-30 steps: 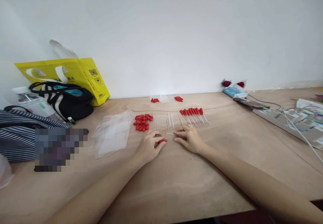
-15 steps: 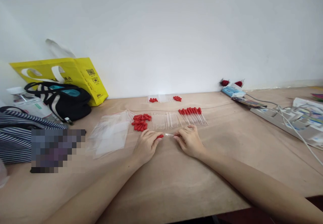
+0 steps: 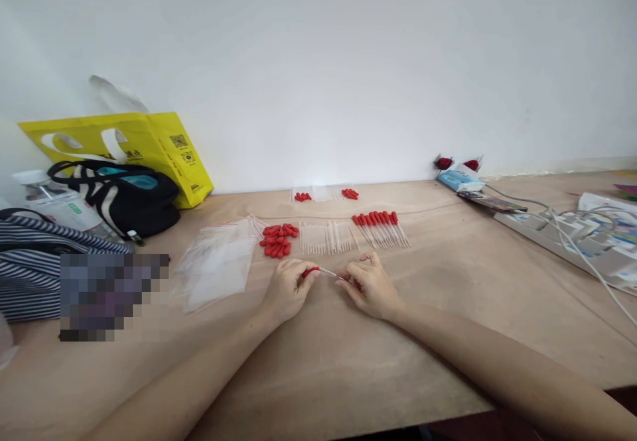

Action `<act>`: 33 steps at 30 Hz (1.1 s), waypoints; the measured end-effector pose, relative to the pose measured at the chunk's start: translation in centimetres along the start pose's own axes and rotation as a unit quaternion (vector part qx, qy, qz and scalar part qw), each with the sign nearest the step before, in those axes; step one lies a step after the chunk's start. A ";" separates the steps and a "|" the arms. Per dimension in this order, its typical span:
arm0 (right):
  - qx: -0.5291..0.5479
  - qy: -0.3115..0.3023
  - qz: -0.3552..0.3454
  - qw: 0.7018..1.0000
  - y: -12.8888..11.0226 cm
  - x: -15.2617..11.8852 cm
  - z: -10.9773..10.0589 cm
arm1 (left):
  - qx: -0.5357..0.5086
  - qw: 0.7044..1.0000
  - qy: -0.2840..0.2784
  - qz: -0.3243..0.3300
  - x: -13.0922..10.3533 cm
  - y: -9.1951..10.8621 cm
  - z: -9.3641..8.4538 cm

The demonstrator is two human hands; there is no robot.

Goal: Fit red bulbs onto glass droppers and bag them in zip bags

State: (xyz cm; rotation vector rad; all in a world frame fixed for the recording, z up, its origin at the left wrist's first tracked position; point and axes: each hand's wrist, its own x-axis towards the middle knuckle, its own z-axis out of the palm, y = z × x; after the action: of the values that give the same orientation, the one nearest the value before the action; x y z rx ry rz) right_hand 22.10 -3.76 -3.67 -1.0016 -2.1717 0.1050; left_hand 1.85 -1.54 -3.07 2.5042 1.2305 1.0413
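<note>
On the near side of the row of clear dropper tubes [image 3: 327,237], the left hand [image 3: 289,287] pinches a red dropper bulb [image 3: 310,272]; the right hand [image 3: 369,287] grips a single tube [image 3: 329,273], its end at the bulb. Keeping both aligned should help.

The light-brown wooden tabletop [image 3: 318,368] carries a row of thin clear tubes [image 3: 328,238]. Just left of that row lies a pile of elongated red bulbs [image 3: 277,250]; just right, a slanted set of red-capped clear tubes [image 3: 382,221]. Farther left of the row spread flat clear plastic bags [image 3: 223,268], and beyond them stands a yellow shopping bag [image 3: 186,179]. Well right of it sits a long whitish power strip [image 3: 552,242].
</note>
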 end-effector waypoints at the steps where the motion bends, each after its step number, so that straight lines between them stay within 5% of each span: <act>1: 0.003 -0.001 -0.003 1.000 0.0 0.0 0.0 | -0.003 1.000 0.001 0.000 0.0 0.0 0.0; 15: -0.045 0.001 -0.085 0.995 1.2 0.1 -1.0 | 0.021 0.993 -0.060 0.098 -0.4 1.2 -0.8; 33: -0.053 -0.045 -0.054 0.996 -0.2 0.2 -0.4 | 0.056 0.988 -0.062 0.126 -0.3 1.5 -0.6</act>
State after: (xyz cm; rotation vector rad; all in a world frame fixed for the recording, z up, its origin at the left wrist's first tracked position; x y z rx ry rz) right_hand 22.20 -3.86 -3.18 -0.9529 -2.3300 -0.0155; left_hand 2.30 -2.85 -2.13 2.8208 0.9824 0.8705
